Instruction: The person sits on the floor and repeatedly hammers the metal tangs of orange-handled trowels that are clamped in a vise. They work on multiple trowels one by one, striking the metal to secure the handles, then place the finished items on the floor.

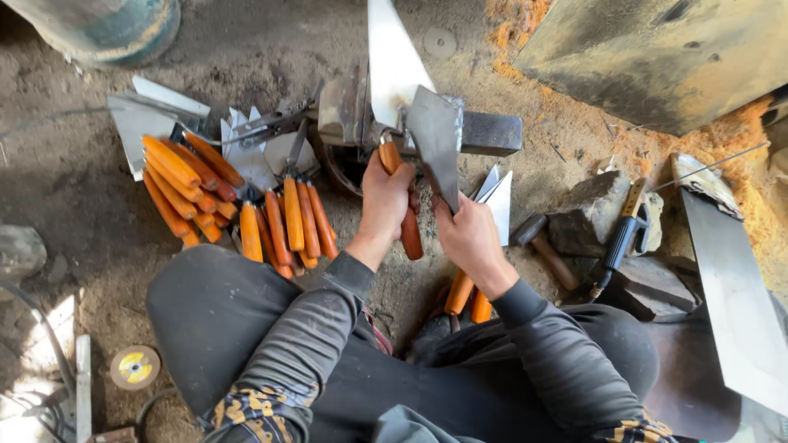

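My left hand point(384, 201) grips the orange wooden handle point(409, 230) of a trowel whose pointed steel blade point(392, 61) rises toward the top of the view. My right hand point(469, 238) holds a grey metal plate-like tool point(437, 139) against that trowel, over a dark steel block point(491, 133) that serves as an anvil. Both hands are close together, just in front of my knees.
A pile of finished trowels with orange handles point(238, 205) lies at left. More trowels point(497, 197) lie under my right hand. A hammer point(543, 244), a stone point(593, 212), a black-handled tool point(624, 238), a steel sheet point(735, 303) and sawdust point(730, 139) sit at right. A grinding disc point(135, 367) lies lower left.
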